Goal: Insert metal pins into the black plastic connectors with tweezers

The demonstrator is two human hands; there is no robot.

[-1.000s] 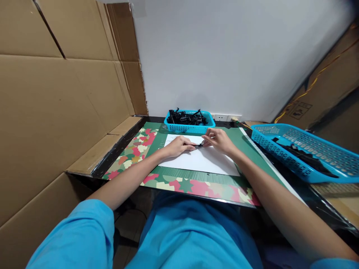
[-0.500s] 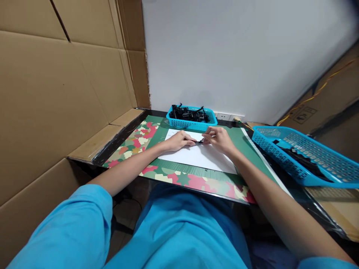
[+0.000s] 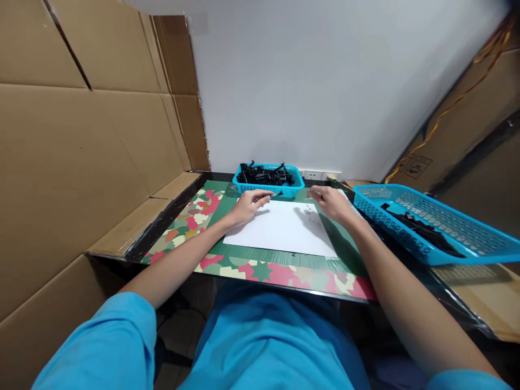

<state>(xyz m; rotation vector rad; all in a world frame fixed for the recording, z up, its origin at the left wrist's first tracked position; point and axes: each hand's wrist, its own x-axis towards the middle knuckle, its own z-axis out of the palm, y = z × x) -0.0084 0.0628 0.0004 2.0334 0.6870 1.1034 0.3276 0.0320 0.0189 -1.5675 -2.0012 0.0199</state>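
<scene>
My left hand [image 3: 247,207] is closed, with thumb and fingers pinching a thin black plastic part [image 3: 278,194] whose end sticks out to the right. It hovers over the left side of a white sheet of paper [image 3: 276,230]. My right hand [image 3: 332,202] is off to the right, apart from the part, over the sheet's far right edge. Its fingers are bent and the tips are smeared, so whether they hold anything is unclear. Tiny dark bits [image 3: 312,220] lie on the paper just below it.
A blue basket [image 3: 268,189] heaped with black plastic parts stands against the wall. To the right, a bigger blue basket [image 3: 410,238] contains flat black pieces. The paper lies on a green mat [image 3: 260,253] with a camouflage border. Cardboard [image 3: 101,162] walls off the left side.
My right hand has moved right, away from the part and my left hand, which keeps hold of it. Dark bits now show on the paper's right side. The view has shifted slightly.
</scene>
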